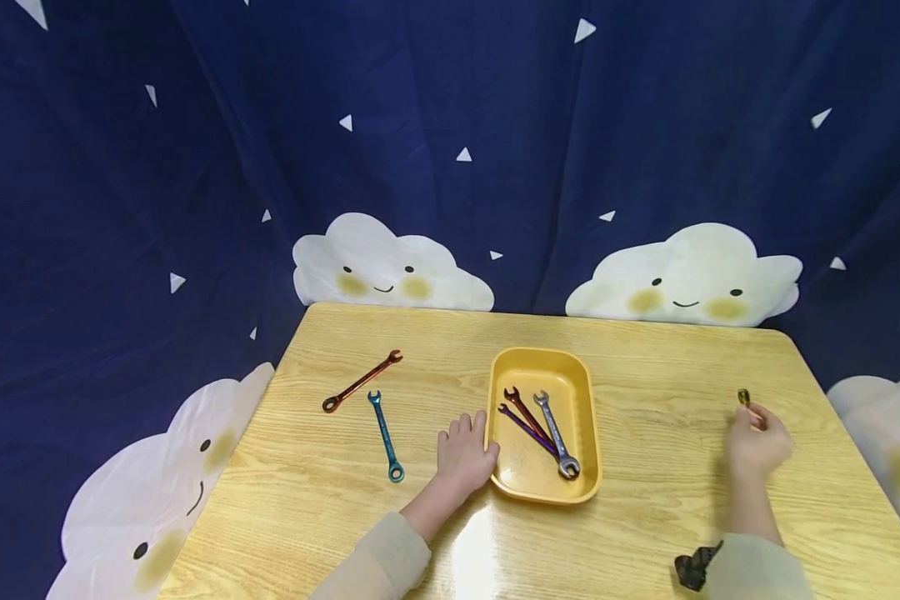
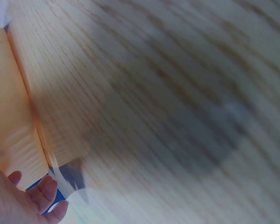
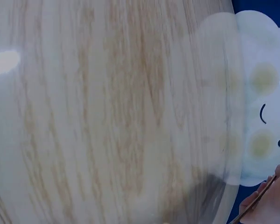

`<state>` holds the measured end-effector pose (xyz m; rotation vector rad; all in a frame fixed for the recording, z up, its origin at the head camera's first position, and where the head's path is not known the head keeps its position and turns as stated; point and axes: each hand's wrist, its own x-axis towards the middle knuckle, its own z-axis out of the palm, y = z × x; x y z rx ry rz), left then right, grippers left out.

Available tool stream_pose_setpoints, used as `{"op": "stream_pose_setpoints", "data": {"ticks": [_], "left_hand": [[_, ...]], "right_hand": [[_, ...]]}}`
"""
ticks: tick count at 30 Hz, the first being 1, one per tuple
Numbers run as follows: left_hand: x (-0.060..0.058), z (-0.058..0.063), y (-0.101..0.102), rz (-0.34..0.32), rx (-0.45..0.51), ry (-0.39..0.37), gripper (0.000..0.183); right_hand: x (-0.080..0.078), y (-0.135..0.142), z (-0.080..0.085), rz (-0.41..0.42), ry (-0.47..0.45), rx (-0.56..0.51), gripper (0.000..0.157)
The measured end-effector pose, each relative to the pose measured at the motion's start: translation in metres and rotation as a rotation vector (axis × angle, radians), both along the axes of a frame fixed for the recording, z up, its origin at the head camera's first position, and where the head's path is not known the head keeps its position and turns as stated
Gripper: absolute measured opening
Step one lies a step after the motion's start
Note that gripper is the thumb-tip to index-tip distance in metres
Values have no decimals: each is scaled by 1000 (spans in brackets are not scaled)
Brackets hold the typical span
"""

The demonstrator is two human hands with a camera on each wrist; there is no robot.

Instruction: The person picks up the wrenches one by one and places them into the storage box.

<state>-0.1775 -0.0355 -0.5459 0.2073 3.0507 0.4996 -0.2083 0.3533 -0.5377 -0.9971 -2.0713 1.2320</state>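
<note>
My right hand (image 1: pixel 757 446) is raised at the right side of the table. It grips a slim gold-coloured wrench (image 1: pixel 743 397), whose end pokes up past the fingers; in the right wrist view the wrench's thin shaft (image 3: pixel 257 200) runs along the fingers. My left hand (image 1: pixel 467 454) lies against the left wall of a yellow plastic tray (image 1: pixel 592 417), fingers extended and thumb at the rim. Inside the tray, a silver wrench (image 1: pixel 555 429), a red wrench (image 1: pixel 523 410) and a purple wrench (image 1: pixel 525 428) lie with their lower ends together.
To the left of the tray lie a red-brown wrench (image 1: pixel 362 382) and a teal wrench (image 1: pixel 386 437) on the wooden table (image 1: pixel 667 375). Behind the table hangs a dark blue curtain (image 1: pixel 420 67) with white clouds. A small black object (image 1: pixel 694 568) sits by the right sleeve.
</note>
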Motion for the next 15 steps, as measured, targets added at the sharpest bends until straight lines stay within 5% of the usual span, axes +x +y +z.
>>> {"op": "stream_pose_setpoints", "data": {"ticks": [15], "left_hand": [[-1,0,0,-4,-9,-10,43]], "right_hand": [[-8,-32,15,68,57,152,31]]}}
